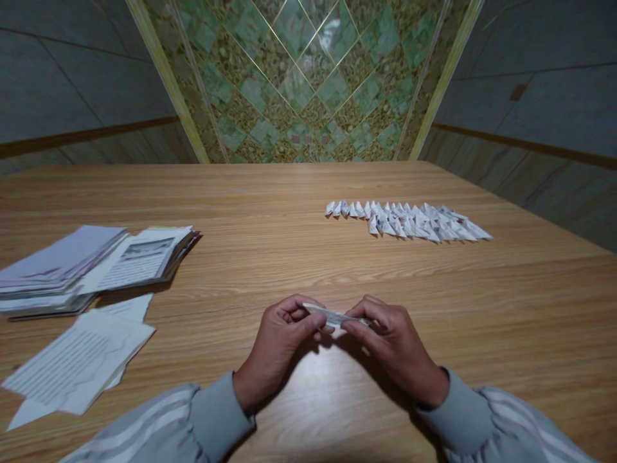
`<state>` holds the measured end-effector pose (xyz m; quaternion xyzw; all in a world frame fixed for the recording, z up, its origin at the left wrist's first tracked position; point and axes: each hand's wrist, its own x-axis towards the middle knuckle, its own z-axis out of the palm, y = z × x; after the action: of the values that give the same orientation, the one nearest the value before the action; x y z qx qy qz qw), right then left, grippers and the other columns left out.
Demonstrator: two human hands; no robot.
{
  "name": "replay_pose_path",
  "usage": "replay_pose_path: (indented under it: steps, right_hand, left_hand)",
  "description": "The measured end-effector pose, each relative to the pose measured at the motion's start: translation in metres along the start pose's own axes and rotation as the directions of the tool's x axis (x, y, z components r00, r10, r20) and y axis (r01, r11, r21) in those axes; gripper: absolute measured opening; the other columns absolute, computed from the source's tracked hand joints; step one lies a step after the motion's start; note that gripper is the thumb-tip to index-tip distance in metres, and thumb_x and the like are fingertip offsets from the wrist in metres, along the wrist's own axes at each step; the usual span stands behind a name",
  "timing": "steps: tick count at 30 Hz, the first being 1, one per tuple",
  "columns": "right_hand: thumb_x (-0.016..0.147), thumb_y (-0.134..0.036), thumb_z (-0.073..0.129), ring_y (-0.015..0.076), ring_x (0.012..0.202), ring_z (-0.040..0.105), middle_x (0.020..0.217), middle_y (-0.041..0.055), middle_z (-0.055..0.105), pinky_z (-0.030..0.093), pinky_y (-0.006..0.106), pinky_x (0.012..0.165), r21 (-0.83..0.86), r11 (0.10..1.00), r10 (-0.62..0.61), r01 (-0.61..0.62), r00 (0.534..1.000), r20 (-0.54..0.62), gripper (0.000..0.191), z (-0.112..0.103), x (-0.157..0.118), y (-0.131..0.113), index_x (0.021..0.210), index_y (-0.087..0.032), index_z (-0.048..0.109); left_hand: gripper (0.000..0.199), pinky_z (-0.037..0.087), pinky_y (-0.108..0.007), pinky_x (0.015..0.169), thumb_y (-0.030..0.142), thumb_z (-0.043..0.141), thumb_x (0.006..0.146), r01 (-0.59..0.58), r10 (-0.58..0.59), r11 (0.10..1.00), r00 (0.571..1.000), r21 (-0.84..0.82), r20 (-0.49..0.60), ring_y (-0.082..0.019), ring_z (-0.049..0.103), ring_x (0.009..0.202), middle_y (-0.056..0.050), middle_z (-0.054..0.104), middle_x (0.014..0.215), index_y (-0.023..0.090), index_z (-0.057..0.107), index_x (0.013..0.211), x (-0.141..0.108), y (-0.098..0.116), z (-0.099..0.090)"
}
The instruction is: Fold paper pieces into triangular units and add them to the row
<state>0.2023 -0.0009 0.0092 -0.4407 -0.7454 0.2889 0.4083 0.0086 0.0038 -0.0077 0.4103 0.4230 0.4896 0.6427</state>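
A small folded piece of printed paper (332, 317) is held between my two hands, just above the wooden table. My left hand (289, 331) pinches its left end, thumb in front and fingers behind. On the other end, my right hand (385, 331) grips it the same way, with the thumb near the paper's middle. The fingers hide parts of the paper, so its full folded shape cannot be made out.
Several small folded paper boats (409, 222) stand in two rows at the back right of the wooden table (250, 251). Loose printed sheets (81, 354) lie at the left, in front of stacked papers (67, 257) and an open printed booklet (144, 257). A tiled wall (308, 83) rises beyond.
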Motion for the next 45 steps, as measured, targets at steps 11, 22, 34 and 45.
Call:
replay_pose_path:
  steps: [11, 22, 34, 45]
  right_hand:
    - [0.098, -0.029, 0.057, 0.0171, 0.075, 0.069, 0.086, 0.0041, 0.077, 0.050, 0.027, 0.068, 0.120, 0.993, -0.022, 0.012, 0.996, 0.088, 0.023, -0.012, 0.004, 0.005, 0.100, -0.020, 0.078]
    - [0.093, -0.046, 0.062, 0.0146, 0.062, 0.063, 0.072, 0.0036, 0.071, 0.050, 0.026, 0.059, 0.415, 0.850, 0.255, -0.324, 0.943, 0.215, 0.032, -0.006, 0.005, 0.015, 0.088, -0.015, 0.066]
    - [0.088, -0.039, 0.060, 0.0214, 0.077, 0.066, 0.081, 0.0079, 0.075, 0.040, 0.028, 0.064, -0.328, 0.776, 0.368, -0.538, 0.809, -0.458, 0.027, -0.018, 0.097, 0.083, 0.079, -0.018, 0.074]
    - [0.098, -0.035, 0.061, 0.0229, 0.105, 0.065, 0.125, 0.0091, 0.062, 0.056, 0.045, 0.090, -0.521, 0.496, 0.422, -0.695, 0.717, -0.555, 0.032, -0.022, 0.142, 0.112, 0.125, -0.017, 0.060]
  left_hand:
    - [0.026, 0.044, -0.013, 0.048, 0.028, 0.089, 0.067, 0.000, -0.003, 0.993, 1.000, -0.115, -0.026, -0.007, 0.058, 0.050, -0.001, 0.070, 0.059, 0.012, 0.072, 0.078, 0.011, 0.006, -0.005]
    - [0.028, 0.049, -0.019, 0.050, 0.034, 0.083, 0.075, -0.051, 0.051, 0.999, 0.998, -0.013, -0.044, -0.011, 0.061, 0.053, -0.002, 0.071, 0.064, 0.013, 0.072, 0.088, 0.013, 0.006, -0.009]
    - [0.036, 0.051, -0.024, 0.059, 0.029, 0.071, 0.080, -0.078, 0.101, 0.975, 0.989, 0.208, -0.105, -0.017, 0.067, 0.068, -0.010, 0.075, 0.084, 0.013, 0.073, 0.112, 0.011, -0.003, -0.011]
    - [0.023, 0.052, -0.026, 0.060, 0.028, 0.070, 0.080, -0.116, 0.136, 0.951, 0.989, 0.286, -0.052, -0.019, 0.068, 0.073, -0.013, 0.076, 0.103, 0.018, 0.079, 0.099, 0.013, -0.007, -0.012]
